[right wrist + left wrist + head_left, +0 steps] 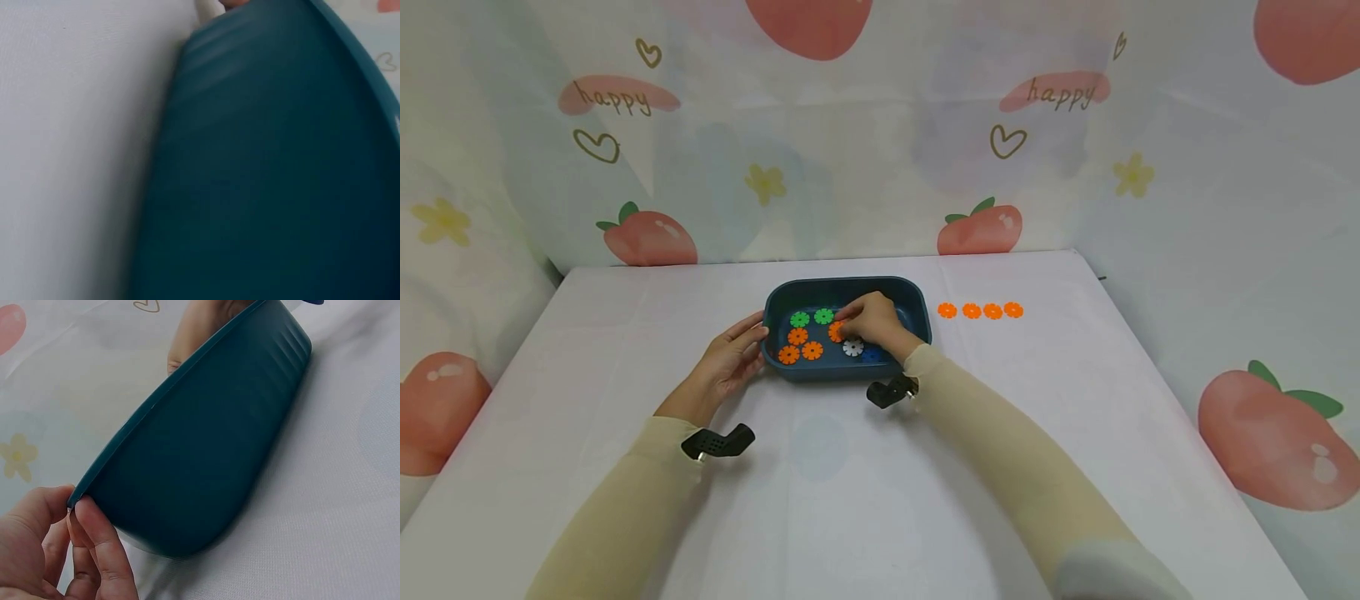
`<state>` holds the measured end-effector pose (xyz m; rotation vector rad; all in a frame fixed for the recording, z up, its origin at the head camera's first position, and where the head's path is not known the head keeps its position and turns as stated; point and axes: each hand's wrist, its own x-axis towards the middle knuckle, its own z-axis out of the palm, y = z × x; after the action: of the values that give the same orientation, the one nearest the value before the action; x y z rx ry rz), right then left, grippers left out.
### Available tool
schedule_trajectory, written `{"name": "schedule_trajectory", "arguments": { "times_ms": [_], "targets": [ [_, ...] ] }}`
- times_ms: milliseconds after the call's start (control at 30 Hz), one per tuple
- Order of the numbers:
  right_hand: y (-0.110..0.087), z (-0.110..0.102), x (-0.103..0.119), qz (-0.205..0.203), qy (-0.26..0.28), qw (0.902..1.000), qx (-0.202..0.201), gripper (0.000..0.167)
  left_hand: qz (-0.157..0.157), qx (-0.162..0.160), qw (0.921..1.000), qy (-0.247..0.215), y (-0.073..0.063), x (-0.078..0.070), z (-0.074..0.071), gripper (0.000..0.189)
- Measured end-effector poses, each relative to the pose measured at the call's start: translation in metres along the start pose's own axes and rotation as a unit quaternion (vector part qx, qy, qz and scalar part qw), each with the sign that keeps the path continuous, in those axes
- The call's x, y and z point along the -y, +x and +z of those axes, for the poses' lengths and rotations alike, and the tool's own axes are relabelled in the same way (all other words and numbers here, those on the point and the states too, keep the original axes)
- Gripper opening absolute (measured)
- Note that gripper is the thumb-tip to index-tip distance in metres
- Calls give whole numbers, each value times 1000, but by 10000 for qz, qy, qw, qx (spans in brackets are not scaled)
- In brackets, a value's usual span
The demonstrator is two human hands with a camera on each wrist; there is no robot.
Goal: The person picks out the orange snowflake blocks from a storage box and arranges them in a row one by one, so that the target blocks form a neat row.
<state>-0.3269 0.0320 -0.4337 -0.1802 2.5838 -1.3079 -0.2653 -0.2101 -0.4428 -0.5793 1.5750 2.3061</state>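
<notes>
A dark teal basin [848,375] stands on the white-covered table. My left hand [727,364] pinches its left rim between thumb and fingers, as the left wrist view shows up close. Inside the basin my right hand [880,325] reaches down, its thumb and fingertips pinching an orange notched disc [835,332]. Near it lie green discs [823,316], a white disc [853,347], blue pieces [871,355] and more orange discs [812,350]. The right wrist view holds mostly the basin's outer wall [262,156], which hides the right fingers.
To the right of the basin, several orange discs [972,311] lie in a row on the tabletop [820,500]. Behind the table hangs a printed cloth [865,150] with peaches and hearts. Each wrist wears a black camera mount [718,442].
</notes>
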Motion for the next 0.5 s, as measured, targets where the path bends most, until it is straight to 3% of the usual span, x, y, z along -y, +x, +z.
{"name": "schedule_trajectory", "arguments": {
  "times_ms": [367,500],
  "targets": [
    [-5,-19,-6,339,554,9978,156,22,20,-19,10000,-6,0,0,1,53],
    [-7,-26,-8,289,671,9971,218,23,12,-10,10000,-31,-1,0,1,52]
  ]
}}
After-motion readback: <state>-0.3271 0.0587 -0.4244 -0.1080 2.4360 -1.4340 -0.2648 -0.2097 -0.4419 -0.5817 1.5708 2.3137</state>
